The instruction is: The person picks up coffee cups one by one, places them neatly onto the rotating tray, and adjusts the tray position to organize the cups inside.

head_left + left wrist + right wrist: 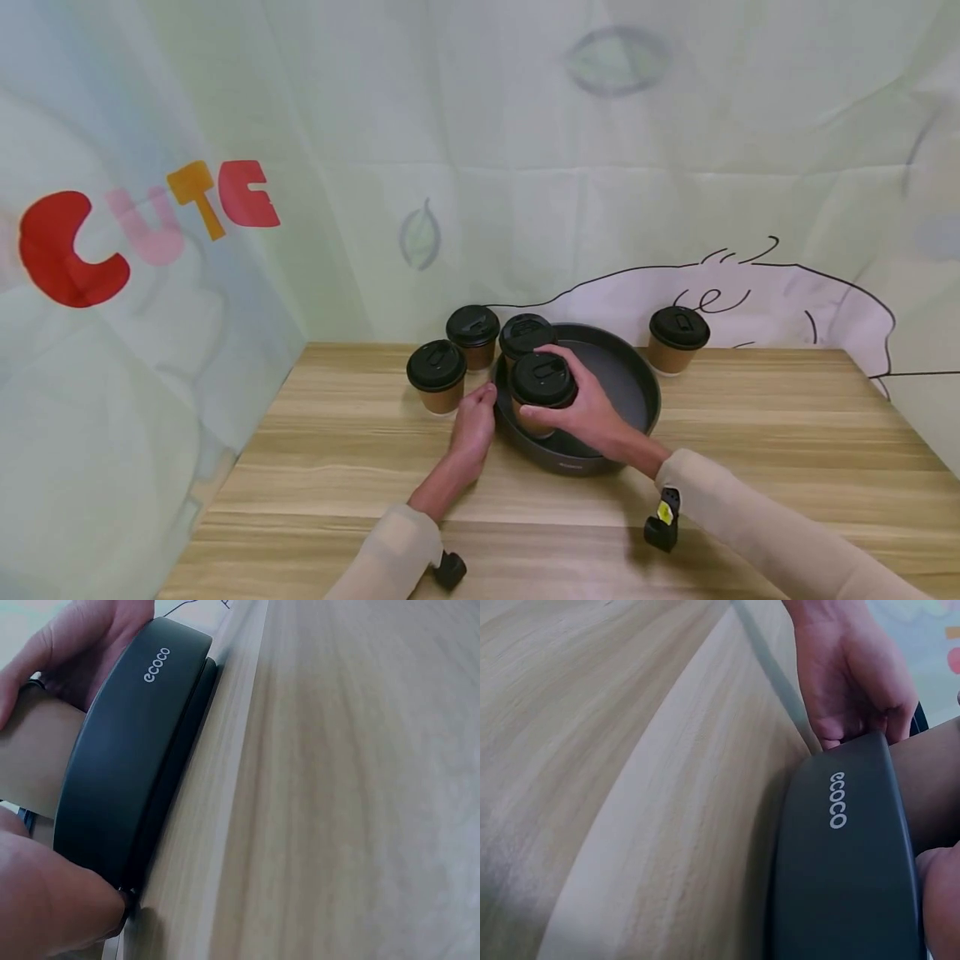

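Note:
In the head view my right hand (588, 412) grips a brown paper coffee cup (542, 392) with a black lid, its thumb and fingers round the cup's side. This cup is at the left part of a round dark grey tray (573, 463), inside the wall. My left hand (474, 429) pinches the tray's left rim; the right wrist view shows its fingers (855, 724) bent at the edge. Just behind the held cup, another lidded cup (527, 332) shows partly over the tray's rim. The left wrist view shows the tray wall (124, 765) with white "ecoco" lettering.
Left of the tray, two more lidded cups stand on the wooden table (322, 467): a nearer cup (437, 377) and a farther cup (473, 336). One cup (678, 340) stands at the back right. A printed curtain (495, 208) hangs behind the table.

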The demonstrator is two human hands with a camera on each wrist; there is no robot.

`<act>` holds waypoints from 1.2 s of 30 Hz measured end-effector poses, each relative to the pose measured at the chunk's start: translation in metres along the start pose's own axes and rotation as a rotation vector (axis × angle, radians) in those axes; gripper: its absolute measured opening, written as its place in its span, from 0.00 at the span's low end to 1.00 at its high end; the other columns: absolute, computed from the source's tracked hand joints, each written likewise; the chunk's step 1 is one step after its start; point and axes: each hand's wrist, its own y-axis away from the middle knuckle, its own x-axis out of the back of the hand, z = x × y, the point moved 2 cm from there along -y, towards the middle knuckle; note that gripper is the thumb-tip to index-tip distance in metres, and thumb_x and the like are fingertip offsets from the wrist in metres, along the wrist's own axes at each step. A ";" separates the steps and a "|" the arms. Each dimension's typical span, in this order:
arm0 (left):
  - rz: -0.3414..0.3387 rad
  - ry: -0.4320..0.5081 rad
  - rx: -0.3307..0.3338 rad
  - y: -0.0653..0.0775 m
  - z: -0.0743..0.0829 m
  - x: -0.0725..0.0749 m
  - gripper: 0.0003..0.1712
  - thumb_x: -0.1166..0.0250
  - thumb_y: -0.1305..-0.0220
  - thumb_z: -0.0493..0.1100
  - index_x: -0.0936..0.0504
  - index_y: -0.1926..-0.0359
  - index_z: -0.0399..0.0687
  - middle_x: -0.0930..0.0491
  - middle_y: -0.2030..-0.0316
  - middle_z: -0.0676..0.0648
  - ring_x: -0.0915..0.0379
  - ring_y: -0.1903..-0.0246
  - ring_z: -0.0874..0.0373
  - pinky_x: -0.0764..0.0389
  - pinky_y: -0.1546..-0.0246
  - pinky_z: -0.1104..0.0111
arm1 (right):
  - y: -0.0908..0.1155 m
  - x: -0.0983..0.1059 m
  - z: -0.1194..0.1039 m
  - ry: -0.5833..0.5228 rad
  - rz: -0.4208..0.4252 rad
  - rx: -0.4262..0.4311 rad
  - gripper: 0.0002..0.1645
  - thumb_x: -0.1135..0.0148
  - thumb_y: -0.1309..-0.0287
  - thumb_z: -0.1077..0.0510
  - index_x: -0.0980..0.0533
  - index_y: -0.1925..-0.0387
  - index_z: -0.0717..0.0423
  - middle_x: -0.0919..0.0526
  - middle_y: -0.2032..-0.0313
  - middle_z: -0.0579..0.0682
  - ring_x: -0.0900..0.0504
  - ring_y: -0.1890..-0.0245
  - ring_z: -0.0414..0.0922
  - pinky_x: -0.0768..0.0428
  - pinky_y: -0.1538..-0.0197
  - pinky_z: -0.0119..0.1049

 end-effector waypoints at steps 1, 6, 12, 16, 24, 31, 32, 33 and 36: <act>0.001 0.000 0.000 0.000 0.000 0.000 0.28 0.52 0.18 0.44 0.31 0.27 0.31 0.37 0.25 0.35 0.46 0.24 0.42 0.44 0.24 0.49 | 0.000 -0.001 0.000 0.000 -0.001 -0.004 0.48 0.17 0.49 0.52 0.33 0.29 0.36 0.26 0.35 0.45 0.28 0.36 0.49 0.34 0.30 0.57; 0.006 -0.015 -0.019 0.000 -0.001 -0.001 0.27 0.52 0.18 0.44 0.29 0.28 0.31 0.35 0.26 0.35 0.44 0.25 0.41 0.43 0.24 0.49 | -0.001 -0.003 0.000 -0.009 -0.014 -0.029 0.49 0.17 0.50 0.52 0.33 0.29 0.36 0.25 0.35 0.45 0.27 0.36 0.49 0.33 0.31 0.57; 0.010 -0.031 -0.035 -0.001 0.000 -0.001 0.27 0.52 0.18 0.44 0.29 0.29 0.30 0.34 0.27 0.34 0.43 0.25 0.41 0.43 0.24 0.49 | -0.002 -0.006 0.000 -0.041 -0.034 -0.045 0.51 0.15 0.52 0.53 0.33 0.29 0.37 0.24 0.36 0.46 0.26 0.38 0.49 0.32 0.32 0.55; -0.002 -0.026 -0.037 -0.001 0.000 -0.001 0.27 0.53 0.18 0.43 0.29 0.29 0.31 0.34 0.27 0.34 0.43 0.25 0.42 0.43 0.24 0.49 | -0.004 -0.007 0.001 -0.067 -0.052 -0.058 0.51 0.15 0.52 0.54 0.33 0.28 0.37 0.24 0.36 0.46 0.26 0.37 0.49 0.32 0.32 0.55; 0.003 -0.007 -0.054 -0.001 0.000 0.000 0.26 0.52 0.18 0.41 0.28 0.30 0.29 0.32 0.28 0.34 0.42 0.26 0.42 0.42 0.24 0.49 | -0.007 -0.008 0.005 -0.104 -0.100 -0.089 0.53 0.15 0.53 0.56 0.33 0.29 0.36 0.25 0.35 0.46 0.26 0.37 0.49 0.33 0.31 0.53; -0.008 -0.007 -0.043 -0.001 0.000 0.000 0.26 0.53 0.18 0.41 0.29 0.29 0.29 0.34 0.27 0.34 0.43 0.25 0.42 0.43 0.24 0.49 | -0.008 -0.007 0.007 -0.097 -0.118 -0.132 0.54 0.14 0.53 0.55 0.34 0.28 0.35 0.27 0.33 0.47 0.29 0.35 0.50 0.36 0.30 0.53; -0.009 -0.006 -0.041 -0.001 0.000 0.000 0.26 0.53 0.18 0.41 0.30 0.29 0.29 0.34 0.27 0.34 0.43 0.25 0.41 0.43 0.24 0.48 | -0.008 -0.007 0.007 -0.100 -0.123 -0.135 0.54 0.14 0.53 0.55 0.34 0.28 0.35 0.28 0.33 0.48 0.29 0.34 0.50 0.36 0.30 0.53; -0.009 -0.006 -0.036 -0.001 0.000 0.000 0.26 0.53 0.18 0.42 0.30 0.29 0.29 0.34 0.27 0.34 0.43 0.25 0.42 0.43 0.24 0.48 | -0.008 -0.007 0.006 -0.103 -0.128 -0.134 0.54 0.14 0.53 0.55 0.34 0.27 0.35 0.28 0.32 0.48 0.29 0.34 0.51 0.36 0.29 0.53; -0.010 -0.007 -0.026 -0.001 0.000 0.000 0.27 0.53 0.18 0.42 0.30 0.28 0.29 0.34 0.27 0.34 0.43 0.25 0.41 0.43 0.24 0.48 | -0.008 -0.006 0.006 -0.114 -0.142 -0.140 0.55 0.15 0.53 0.56 0.35 0.27 0.35 0.29 0.32 0.48 0.30 0.33 0.51 0.37 0.29 0.53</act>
